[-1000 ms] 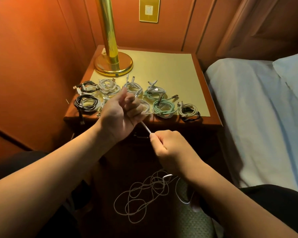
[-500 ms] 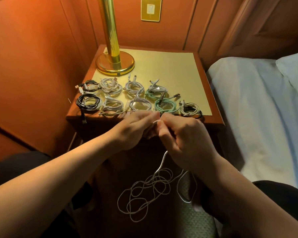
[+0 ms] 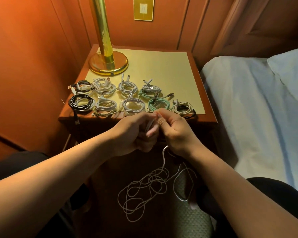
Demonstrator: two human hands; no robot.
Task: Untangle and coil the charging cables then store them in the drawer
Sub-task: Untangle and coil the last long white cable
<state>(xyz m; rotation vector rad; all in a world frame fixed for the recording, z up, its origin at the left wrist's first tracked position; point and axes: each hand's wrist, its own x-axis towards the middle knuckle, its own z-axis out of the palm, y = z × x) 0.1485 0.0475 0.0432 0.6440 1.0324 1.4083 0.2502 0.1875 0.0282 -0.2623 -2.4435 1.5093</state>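
Observation:
Both hands meet just in front of the nightstand's point(image 3: 162, 66) front edge. My left hand point(image 3: 136, 133) grips a doubled length of the white cable point(image 3: 164, 157) in curled fingers. My right hand point(image 3: 175, 133) pinches the same cable beside it. From my right hand the cable hangs down to a loose tangle point(image 3: 144, 189) on the floor. Several coiled cables lie in two rows on the nightstand top: white ones point(image 3: 104, 85), a black one point(image 3: 80, 102) and green ones point(image 3: 159, 104). The drawer front is in shadow below the hands.
A brass lamp base point(image 3: 108, 63) stands at the back left of the nightstand. Wood wall panels close in the left side. A bed with a pale sheet point(image 3: 251, 103) lies close on the right. My knees flank the cable tangle.
My left hand has come down from above the coils and my right hand has risen to meet it. The hanging cable is gathered shorter between them.

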